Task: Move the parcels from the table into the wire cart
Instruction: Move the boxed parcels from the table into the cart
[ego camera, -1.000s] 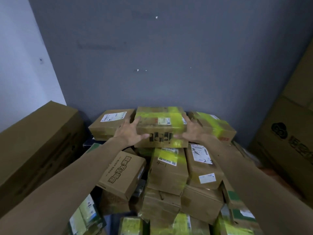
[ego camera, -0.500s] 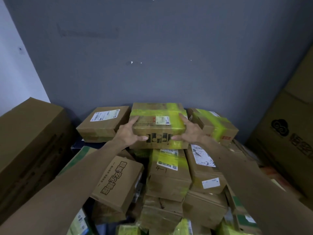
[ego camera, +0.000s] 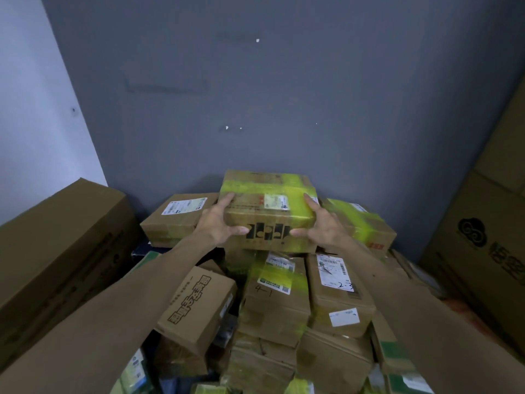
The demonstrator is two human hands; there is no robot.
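A cardboard parcel with yellow-green tape [ego camera: 268, 207] sits at the top back of a heap of parcels, in front of the grey wall. My left hand [ego camera: 218, 223] grips its left end, thumb across the front face. My right hand [ego camera: 319, 226] grips its right end the same way. Below it lie a taped box marked "4-1" [ego camera: 275, 300] and a box with white labels [ego camera: 339, 291]. The wire cart's frame is hidden from view.
A labelled brown box [ego camera: 177, 216] lies left of the held parcel and a yellow-taped one [ego camera: 363, 226] right of it. A printed carton [ego camera: 199, 302] leans at the heap's left. Large cartons flank the heap, one on the left [ego camera: 56, 251] and one on the right [ego camera: 483, 251].
Both hands have kept their grip on the taped parcel. It now stands a little higher above the boxes under it, its top tipped back toward the wall.
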